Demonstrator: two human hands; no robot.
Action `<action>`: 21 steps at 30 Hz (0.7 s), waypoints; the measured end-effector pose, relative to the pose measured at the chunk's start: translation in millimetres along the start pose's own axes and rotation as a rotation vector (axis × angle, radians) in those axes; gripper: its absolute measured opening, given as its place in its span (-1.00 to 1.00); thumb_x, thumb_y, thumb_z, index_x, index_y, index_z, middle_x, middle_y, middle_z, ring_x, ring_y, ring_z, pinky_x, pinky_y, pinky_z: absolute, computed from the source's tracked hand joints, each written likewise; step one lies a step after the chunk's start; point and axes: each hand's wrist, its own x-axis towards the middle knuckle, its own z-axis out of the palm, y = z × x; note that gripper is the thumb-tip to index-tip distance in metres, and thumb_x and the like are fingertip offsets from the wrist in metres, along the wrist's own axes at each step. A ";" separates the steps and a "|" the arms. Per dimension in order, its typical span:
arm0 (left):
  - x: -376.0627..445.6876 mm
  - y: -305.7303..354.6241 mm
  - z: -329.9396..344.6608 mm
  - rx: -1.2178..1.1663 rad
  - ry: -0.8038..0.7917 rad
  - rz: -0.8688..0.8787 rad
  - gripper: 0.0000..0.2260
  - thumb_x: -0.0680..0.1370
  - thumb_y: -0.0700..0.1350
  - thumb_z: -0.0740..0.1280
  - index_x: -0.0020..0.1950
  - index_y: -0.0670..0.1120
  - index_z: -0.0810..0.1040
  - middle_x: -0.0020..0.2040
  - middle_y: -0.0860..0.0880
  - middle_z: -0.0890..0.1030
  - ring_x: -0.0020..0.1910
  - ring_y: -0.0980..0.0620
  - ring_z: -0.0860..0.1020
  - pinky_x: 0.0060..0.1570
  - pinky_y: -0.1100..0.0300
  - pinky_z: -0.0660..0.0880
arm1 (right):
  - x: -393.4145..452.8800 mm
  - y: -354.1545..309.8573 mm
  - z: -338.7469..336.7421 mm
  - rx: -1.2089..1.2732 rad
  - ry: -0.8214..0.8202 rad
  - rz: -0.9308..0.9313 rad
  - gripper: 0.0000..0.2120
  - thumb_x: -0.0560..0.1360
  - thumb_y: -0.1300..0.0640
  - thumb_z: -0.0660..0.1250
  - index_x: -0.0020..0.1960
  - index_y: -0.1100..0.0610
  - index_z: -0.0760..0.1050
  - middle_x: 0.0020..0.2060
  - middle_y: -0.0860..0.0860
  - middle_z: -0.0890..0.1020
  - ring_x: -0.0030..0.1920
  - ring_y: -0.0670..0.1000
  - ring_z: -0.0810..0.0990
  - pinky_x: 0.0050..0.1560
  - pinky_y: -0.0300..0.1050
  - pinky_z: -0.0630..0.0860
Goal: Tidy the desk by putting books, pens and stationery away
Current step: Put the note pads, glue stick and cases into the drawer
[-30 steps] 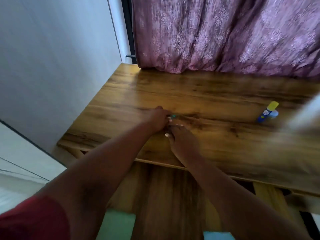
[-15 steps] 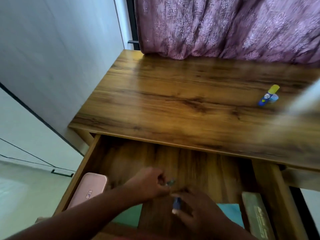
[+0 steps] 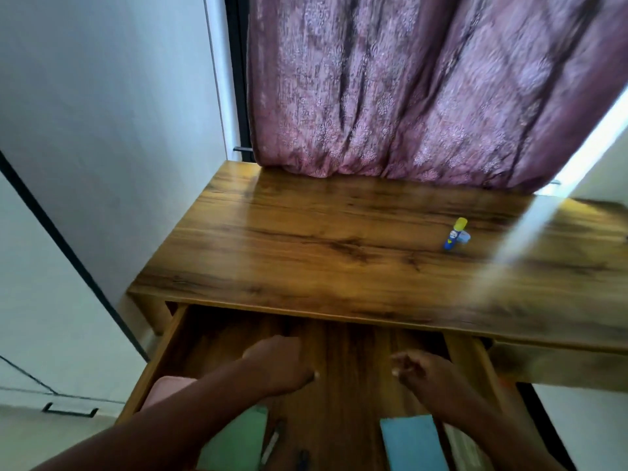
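Both hands now hang over the open drawer [image 3: 210, 338] with nothing in them: the left hand [image 3: 283, 367] is loosely curled, knuckles up, and the right hand [image 3: 421, 370] has its fingers bent but apart, gripping nothing visible. Half a second ago they were pinching small pens between them low in the drawer; a second ago they were up on the counter [image 3: 339, 246] gathering those same pieces. So the pens appear to have just been let go, and two slim pens [image 3: 272, 440] lie on the drawer floor between a green book [image 3: 238, 440] and a blue book [image 3: 413, 443], with a pink case [image 3: 166, 389] at the left wall (partly hidden by the left forearm).

That leaves the counter nearly bare. The one thing left to tidy is the glue stick [image 3: 453, 234], blue with a yellow cap, lying on its side far right of the counter, well apart from both hands, with a small pale object touching it that is too blurred to name. By my reading, fetching it is the next step, a reach for the right hand, and the task is close to done.
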 end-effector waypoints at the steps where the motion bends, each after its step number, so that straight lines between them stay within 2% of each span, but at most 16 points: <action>1: 7.0 14.6 -14.9 -0.015 0.032 0.067 -0.60 0.48 0.24 0.28 0.11 -0.04 0.48 0.13 -0.08 0.57 0.08 -0.08 0.54 -0.05 0.12 0.44 | 2.5 9.2 -24.4 -0.010 0.059 0.039 -0.86 0.51 0.00 0.30 0.02 -0.22 0.48 -0.10 -0.25 0.59 -0.10 -0.29 0.55 -0.18 -0.42 0.42; 4: 45.3 75.5 -54.7 -0.061 0.104 0.237 -0.62 0.47 0.23 0.28 0.09 -0.04 0.48 0.11 -0.08 0.58 0.05 -0.06 0.53 -0.04 0.11 0.44 | 23.0 38.9 -93.9 -0.024 0.292 0.062 -0.86 0.42 0.06 0.34 -0.18 -0.21 0.52 -0.25 -0.14 0.63 -0.24 -0.23 0.58 -0.17 -0.16 0.47; 5: 64.0 100.6 -64.5 -0.080 0.135 0.268 -0.63 0.47 0.21 0.29 0.10 -0.05 0.50 0.11 -0.09 0.59 0.05 -0.07 0.53 -0.02 0.11 0.46 | 32.9 50.2 -115.9 -0.031 0.358 0.073 -0.85 0.40 0.09 0.35 -0.19 -0.19 0.52 -0.27 -0.13 0.62 -0.27 -0.22 0.57 -0.16 -0.16 0.43; 6: 82.3 125.6 -73.3 -0.095 0.173 0.293 -0.63 0.47 0.18 0.31 0.11 -0.05 0.51 0.11 -0.09 0.59 0.07 -0.07 0.54 0.02 0.11 0.47 | 44.3 57.8 -136.5 -0.047 0.408 0.086 -0.83 0.41 0.13 0.36 -0.15 -0.16 0.53 -0.25 -0.11 0.62 -0.27 -0.20 0.57 -0.14 -0.17 0.41; 9: 132.3 195.4 -93.9 -0.189 0.277 0.324 -0.64 0.45 0.17 0.32 0.13 -0.02 0.50 0.13 -0.07 0.59 0.08 -0.06 0.54 0.06 0.11 0.49 | 82.5 78.0 -185.1 -0.101 0.498 0.097 -0.85 0.43 0.21 0.32 -0.03 0.02 0.55 -0.08 0.03 0.66 -0.07 0.07 0.62 -0.09 -0.11 0.46; 11: 166.2 236.9 -102.8 -0.319 0.316 0.335 -0.63 0.47 0.06 0.37 0.20 -0.10 0.49 0.17 -0.09 0.57 0.11 -0.07 0.53 0.01 0.17 0.45 | 111.7 96.3 -207.3 -0.188 0.472 0.108 -0.73 0.45 0.20 0.29 0.14 0.10 0.51 0.07 0.13 0.62 0.06 0.15 0.58 0.02 -0.09 0.47; 13: 203.9 264.0 -105.9 -0.415 0.355 0.312 -0.58 0.46 -0.02 0.42 0.26 -0.15 0.48 0.21 -0.11 0.55 0.18 -0.08 0.51 0.02 0.20 0.40 | 138.8 109.8 -219.0 -0.243 0.414 0.125 -0.57 0.47 0.16 0.25 0.33 0.02 0.38 0.22 0.13 0.52 0.17 0.16 0.53 0.13 -0.06 0.46; 15: 247.5 282.5 -98.2 -0.432 0.402 0.280 -0.46 0.41 -0.04 0.47 0.33 -0.14 0.43 0.30 -0.15 0.51 0.26 -0.12 0.46 0.15 0.16 0.39 | 169.4 121.8 -227.0 -0.258 0.343 0.116 -0.47 0.48 0.19 0.23 0.43 0.00 0.25 0.33 0.13 0.41 0.27 0.16 0.45 0.18 -0.08 0.40; 17: 283.3 288.5 -84.8 -0.385 0.447 0.235 -0.42 0.39 -0.03 0.46 0.37 -0.10 0.40 0.31 -0.19 0.50 0.26 -0.16 0.46 0.17 0.10 0.41 | 200.4 128.8 -230.3 -0.239 0.304 0.097 -0.38 0.46 0.18 0.29 0.47 0.03 0.17 0.40 0.16 0.33 0.37 0.17 0.35 0.22 -0.08 0.35; 19: 307.3 289.3 -71.2 -0.401 0.460 0.242 -0.57 0.41 -0.04 0.39 0.26 -0.08 0.49 0.20 -0.19 0.57 0.16 -0.18 0.53 0.01 0.12 0.44 | 232.7 144.4 -221.5 -0.246 0.289 0.075 -0.33 0.44 0.02 0.28 0.49 0.05 0.14 0.44 0.22 0.27 0.44 0.21 0.23 0.36 0.01 0.28; 21: 318.4 287.6 -60.7 -0.412 0.444 0.303 -0.69 0.45 -0.09 0.34 0.19 -0.07 0.55 0.13 -0.13 0.63 0.09 -0.11 0.57 -0.08 0.17 0.42 | 251.6 157.4 -202.6 -0.304 0.271 0.039 -0.34 0.43 -0.17 0.02 0.46 0.11 0.21 0.42 0.26 0.29 0.44 0.25 0.19 0.40 0.11 0.22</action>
